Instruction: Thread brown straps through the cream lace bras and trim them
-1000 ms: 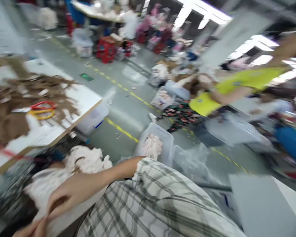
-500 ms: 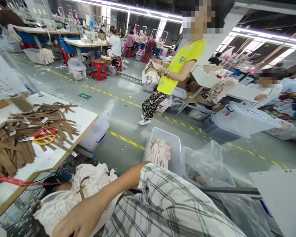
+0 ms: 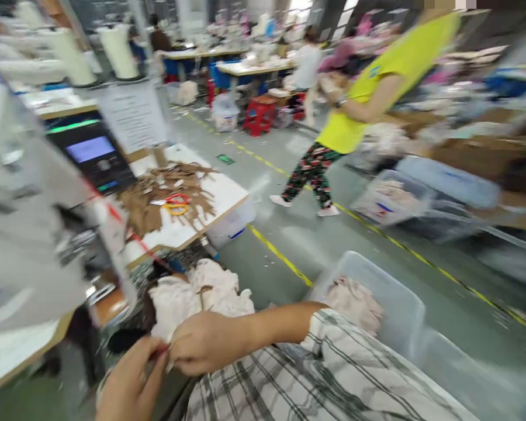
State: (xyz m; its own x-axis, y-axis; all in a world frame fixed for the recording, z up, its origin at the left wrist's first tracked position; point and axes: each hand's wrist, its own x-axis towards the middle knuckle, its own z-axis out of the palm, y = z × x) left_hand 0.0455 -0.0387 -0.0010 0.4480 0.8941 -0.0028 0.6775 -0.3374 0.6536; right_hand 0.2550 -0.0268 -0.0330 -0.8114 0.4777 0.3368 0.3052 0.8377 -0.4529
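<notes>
My left hand [image 3: 131, 380] and my right hand [image 3: 208, 344] meet low in front of me, fingertips pinched close together. Whatever sits between the fingers is small and blurred, so I cannot make it out. Just beyond them a pile of cream lace-like fabric [image 3: 228, 286] lies on or near my lap, with a thin brown strip on it. To the left of my hands stands a sewing machine [image 3: 85, 245], smeared by motion.
Brown fabric strips [image 3: 140, 202] and red-and-yellow-handled scissors [image 3: 177, 204] lie on a white tabletop [image 3: 228, 196]. A control panel [image 3: 92, 153] stands behind. Right of me is a clear bin [image 3: 398, 298] with pale fabric. A person in a yellow shirt [image 3: 377, 88] is in the aisle.
My view has swung left, bringing the sewing machine and control panel in. My left hand has come into view, and my right hand now meets it. The person in yellow has changed stride.
</notes>
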